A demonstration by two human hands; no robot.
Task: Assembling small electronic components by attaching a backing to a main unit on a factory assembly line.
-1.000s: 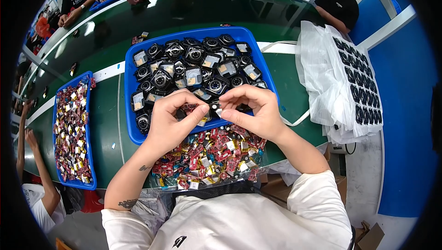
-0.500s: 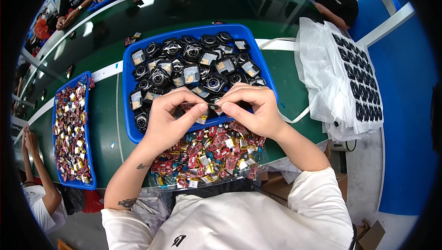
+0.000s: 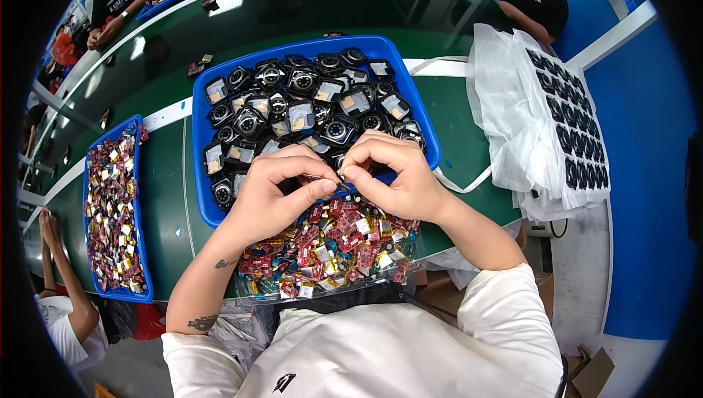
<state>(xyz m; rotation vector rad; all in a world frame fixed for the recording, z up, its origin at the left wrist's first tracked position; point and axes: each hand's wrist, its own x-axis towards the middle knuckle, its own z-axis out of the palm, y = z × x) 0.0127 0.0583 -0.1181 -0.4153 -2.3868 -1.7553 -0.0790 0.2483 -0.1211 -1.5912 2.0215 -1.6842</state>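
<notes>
Between my two hands is a small dark electronic part, mostly covered by the fingers. My left hand pinches it from one side with thumb and forefinger. On the other side, my right hand has its thumb and forefinger closed on it as well. Both hands are over the near edge of a blue tray filled with black smartwatch cases. Just below them, nearest my body, lies a heap of red circuit boards with small yellow and silver pieces attached.
A long blue tray of similar boards stands at left on the green bench. White sheeting with rows of black parts lies at right. Co-workers sit or stand at the far side and left; one person's hands rest by the left edge.
Both hands have come slightly nearer my body, and the small part has tilted between the fingers. The heap and trays look unchanged.
</notes>
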